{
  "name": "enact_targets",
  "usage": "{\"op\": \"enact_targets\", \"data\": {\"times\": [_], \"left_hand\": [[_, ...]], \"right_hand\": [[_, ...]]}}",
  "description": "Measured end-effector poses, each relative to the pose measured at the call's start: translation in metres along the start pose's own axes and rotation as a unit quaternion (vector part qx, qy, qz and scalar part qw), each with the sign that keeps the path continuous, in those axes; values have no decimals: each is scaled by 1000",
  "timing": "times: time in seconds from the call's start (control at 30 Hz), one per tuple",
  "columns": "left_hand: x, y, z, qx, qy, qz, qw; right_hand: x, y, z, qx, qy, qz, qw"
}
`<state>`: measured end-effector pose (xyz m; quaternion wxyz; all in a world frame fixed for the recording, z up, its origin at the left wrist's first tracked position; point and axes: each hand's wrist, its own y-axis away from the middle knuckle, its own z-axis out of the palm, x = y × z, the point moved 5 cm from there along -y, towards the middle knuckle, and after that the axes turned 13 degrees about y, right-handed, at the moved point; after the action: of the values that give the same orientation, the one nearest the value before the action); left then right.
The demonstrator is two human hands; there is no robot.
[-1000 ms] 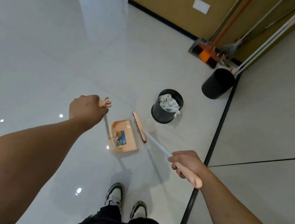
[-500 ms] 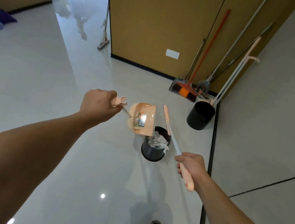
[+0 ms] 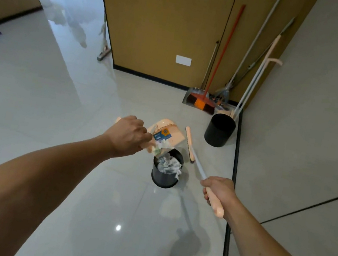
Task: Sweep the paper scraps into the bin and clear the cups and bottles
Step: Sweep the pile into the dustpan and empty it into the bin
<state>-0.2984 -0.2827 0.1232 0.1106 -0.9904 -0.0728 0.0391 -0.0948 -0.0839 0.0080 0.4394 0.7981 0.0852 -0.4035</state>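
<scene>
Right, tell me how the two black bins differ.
The near bin holds crumpled paper up to its rim; the far bin shows only a dark inside. The near bin stands in the open floor, under the tilted dustpan held by the left hand; the far bin sits in the corner beside the leaning brooms. Both are black, round and upright.

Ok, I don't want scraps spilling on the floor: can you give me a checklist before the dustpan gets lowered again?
1. Dustpan tipped over the near bin: ok.
2. Scraps sliding from the pan toward the bin's mouth: ok.
3. Pan fully emptied: cannot tell.
4. Left hand gripping the dustpan handle: ok.
5. Right hand gripping the broom, its head clear of the bin: ok.
6. Room left in the bin: not ok, paper reaches the rim.
</scene>
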Motion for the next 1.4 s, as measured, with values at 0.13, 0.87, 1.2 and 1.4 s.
{"op": "enact_targets", "data": {"times": [0.13,0.87,1.2,1.4], "left_hand": [[2,-13,-1,-21,-19,-3,1000],[-24,5,-42,66,-35,-261,962],[-26,64,6,56,9,-437,898],[-9,108,47,9,50,-504,862]], "right_hand": [[3,-4,-10,-3,0,3,1000],[-23,-31,-22,8,23,-16,1000],[48,-23,-20,-18,20,87,996],[94,1,5,-47,10,147,988]]}}
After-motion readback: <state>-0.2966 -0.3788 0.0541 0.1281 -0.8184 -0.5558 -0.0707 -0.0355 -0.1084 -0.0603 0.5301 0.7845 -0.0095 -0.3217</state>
